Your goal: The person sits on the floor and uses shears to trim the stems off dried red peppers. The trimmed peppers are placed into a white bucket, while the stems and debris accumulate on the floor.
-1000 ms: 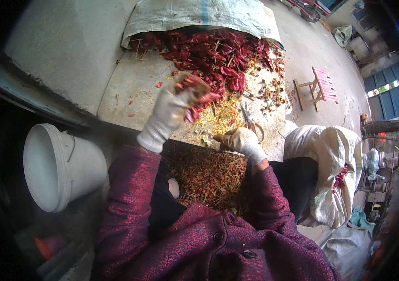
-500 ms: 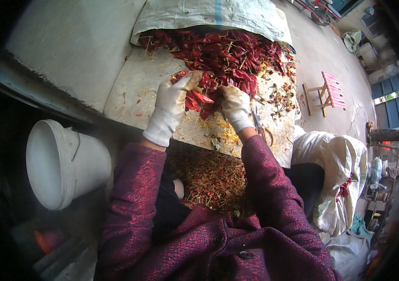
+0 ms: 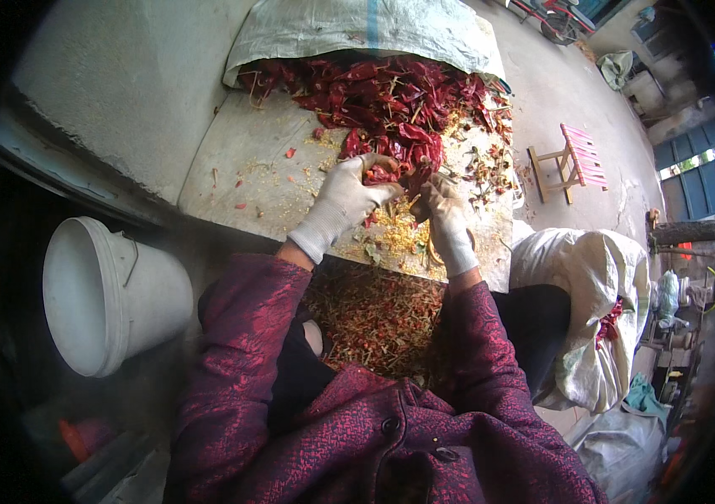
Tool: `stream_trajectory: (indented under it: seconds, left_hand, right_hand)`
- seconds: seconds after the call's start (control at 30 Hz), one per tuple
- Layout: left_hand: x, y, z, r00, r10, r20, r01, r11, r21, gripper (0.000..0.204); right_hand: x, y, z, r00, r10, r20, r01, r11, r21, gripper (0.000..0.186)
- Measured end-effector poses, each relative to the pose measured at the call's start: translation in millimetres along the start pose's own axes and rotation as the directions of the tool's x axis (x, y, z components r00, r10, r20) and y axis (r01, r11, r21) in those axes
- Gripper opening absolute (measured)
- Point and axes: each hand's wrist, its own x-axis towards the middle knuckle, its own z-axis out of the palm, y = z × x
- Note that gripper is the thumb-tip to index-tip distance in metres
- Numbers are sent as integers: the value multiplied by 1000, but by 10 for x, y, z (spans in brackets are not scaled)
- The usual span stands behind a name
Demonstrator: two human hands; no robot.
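1. Left hand (image 3: 342,202), gloved, is curled around dried red chillies (image 3: 378,172) at the near edge of the chilli pile (image 3: 383,97).
2. Right hand (image 3: 446,220), gloved, is closed; what it grips is hidden.
3. Pile lies on the slab (image 3: 231,168) at 12 o'clock from the hands.
4. White bucket (image 3: 105,294) at 8 o'clock.

Cloth, plastic, wood and dry chillies

Knitted white cloth gloves on left hand (image 3: 342,200) and right hand (image 3: 446,220). Wrinkled, faintly glossy dried chillies (image 3: 383,97). Coarse woven sack (image 3: 357,29). Smooth matt plastic bucket (image 3: 110,294). Painted wooden stool (image 3: 574,160).
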Motion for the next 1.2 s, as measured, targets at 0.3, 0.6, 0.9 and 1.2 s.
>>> stream_trajectory:
  seconds: [0.3,0.6,0.9,1.2]
  left_hand:
    - [2,6,73,982,-75,171,61,994,89,53]
    - [-74,116,87,991,-85,99,21,853,521,50]
    - [-182,126,138,970,215,116,-242,910,336,44]
    - [-197,269,189,823,507,256,-503,860,-84,29]
  right_hand:
    - [-120,-383,273,992,124,-34,-128,973,-195,44]
    - [-299,-718,550,907,-388,162,387,619,-683,20]
    - [-368,-415,578,964,43,-261,-48,999,-11,27]
    - [-191,-309,237,943,326,-64,-183,671,718,29]
